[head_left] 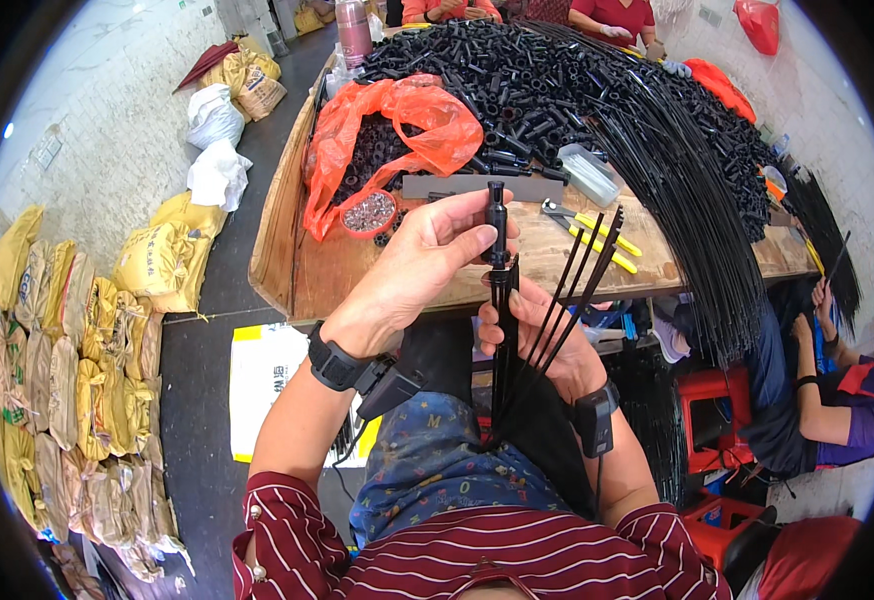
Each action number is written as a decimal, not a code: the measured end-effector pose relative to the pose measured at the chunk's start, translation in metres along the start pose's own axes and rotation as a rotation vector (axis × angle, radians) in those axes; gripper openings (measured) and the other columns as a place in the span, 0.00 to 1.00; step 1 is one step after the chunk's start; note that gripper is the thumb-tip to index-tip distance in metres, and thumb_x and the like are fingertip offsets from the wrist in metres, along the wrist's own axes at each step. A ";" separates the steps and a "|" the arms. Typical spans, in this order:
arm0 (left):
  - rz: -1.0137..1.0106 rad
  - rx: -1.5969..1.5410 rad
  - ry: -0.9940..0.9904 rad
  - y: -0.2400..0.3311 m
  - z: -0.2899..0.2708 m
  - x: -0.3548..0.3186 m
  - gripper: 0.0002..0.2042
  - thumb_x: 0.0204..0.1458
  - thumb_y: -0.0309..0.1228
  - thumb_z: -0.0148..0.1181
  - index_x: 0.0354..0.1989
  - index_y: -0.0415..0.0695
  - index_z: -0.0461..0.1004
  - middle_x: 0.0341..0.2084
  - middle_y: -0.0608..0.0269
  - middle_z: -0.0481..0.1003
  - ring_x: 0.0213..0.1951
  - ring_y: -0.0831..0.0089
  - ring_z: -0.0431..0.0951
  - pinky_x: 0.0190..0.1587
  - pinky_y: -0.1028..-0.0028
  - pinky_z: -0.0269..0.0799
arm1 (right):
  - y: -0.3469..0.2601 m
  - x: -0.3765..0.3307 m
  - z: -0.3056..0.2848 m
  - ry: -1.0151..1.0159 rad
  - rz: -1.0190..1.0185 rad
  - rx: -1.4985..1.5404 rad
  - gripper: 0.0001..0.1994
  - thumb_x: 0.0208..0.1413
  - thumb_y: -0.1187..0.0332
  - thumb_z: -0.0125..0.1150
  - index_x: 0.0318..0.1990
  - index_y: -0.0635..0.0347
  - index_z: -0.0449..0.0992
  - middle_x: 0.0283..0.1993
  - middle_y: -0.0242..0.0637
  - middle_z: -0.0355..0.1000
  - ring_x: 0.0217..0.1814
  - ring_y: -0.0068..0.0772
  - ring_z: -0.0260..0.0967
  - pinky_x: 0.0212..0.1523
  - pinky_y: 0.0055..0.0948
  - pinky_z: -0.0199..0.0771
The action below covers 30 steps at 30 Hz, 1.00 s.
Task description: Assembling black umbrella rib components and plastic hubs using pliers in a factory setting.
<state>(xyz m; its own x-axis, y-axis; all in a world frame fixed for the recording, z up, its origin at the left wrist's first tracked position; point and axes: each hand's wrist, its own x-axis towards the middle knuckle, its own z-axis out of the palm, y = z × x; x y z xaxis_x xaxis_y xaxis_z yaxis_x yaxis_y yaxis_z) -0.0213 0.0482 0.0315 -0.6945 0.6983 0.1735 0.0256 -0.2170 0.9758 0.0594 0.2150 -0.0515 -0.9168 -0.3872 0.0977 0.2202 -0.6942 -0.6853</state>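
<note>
Left hand pinches a black tubular part above rods held in the right

Head view: the left hand (439, 245) has its grip clamped on a black tubular part (498, 215), thumb against fingers, the part standing upright in front of the near edge of the wooden surface (302, 270). Just below, the right hand (547, 335) has its grip closed around several thin black rods (502, 350); some stand nearly upright under the part, while others fan out toward the upper right. The part's lower end meets the tops of the upright rods, but whether it is seated on them cannot be told.

Beyond the left hand, a red bowl (369, 213) of small metal pieces sits beside a red plastic bag (332, 135) with black pieces inside. A grey bar (425, 187) lies behind the fingers. Near the right hand, pliers (617, 263) with yellow handles rest on the surface, close to a clear plastic box (589, 175). Farther back spreads a large heap of black parts (517, 90), with a long bundle of black rods (702, 200) draped over the right side.
</note>
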 end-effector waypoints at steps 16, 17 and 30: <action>0.016 -0.163 -0.118 -0.015 -0.007 0.002 0.22 0.60 0.27 0.51 0.62 0.36 0.59 0.44 0.63 0.72 0.47 0.75 0.72 0.52 0.75 0.68 | 0.003 0.001 -0.006 -0.072 0.022 0.134 0.16 0.60 0.63 0.56 0.52 0.59 0.66 0.37 0.36 0.67 0.35 0.30 0.66 0.38 0.34 0.71; 0.027 -0.119 -0.116 -0.016 -0.008 0.002 0.22 0.60 0.27 0.50 0.62 0.37 0.59 0.44 0.63 0.72 0.47 0.75 0.72 0.52 0.75 0.67 | 0.002 0.001 -0.005 -0.071 0.022 0.134 0.16 0.60 0.63 0.56 0.52 0.59 0.66 0.37 0.36 0.67 0.35 0.30 0.66 0.38 0.34 0.71; 0.073 0.068 -0.016 -0.017 -0.001 -0.006 0.20 0.60 0.25 0.48 0.61 0.37 0.60 0.44 0.65 0.71 0.48 0.78 0.70 0.54 0.76 0.65 | 0.005 -0.001 0.002 -0.016 0.001 0.097 0.19 0.59 0.63 0.56 0.54 0.60 0.65 0.37 0.36 0.66 0.34 0.29 0.65 0.38 0.31 0.70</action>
<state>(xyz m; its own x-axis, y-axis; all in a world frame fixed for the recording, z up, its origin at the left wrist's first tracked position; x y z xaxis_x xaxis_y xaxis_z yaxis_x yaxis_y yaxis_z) -0.0178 0.0470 0.0141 -0.6774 0.6932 0.2461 0.1248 -0.2214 0.9672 0.0624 0.2110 -0.0533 -0.9113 -0.3969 0.1094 0.2529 -0.7493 -0.6120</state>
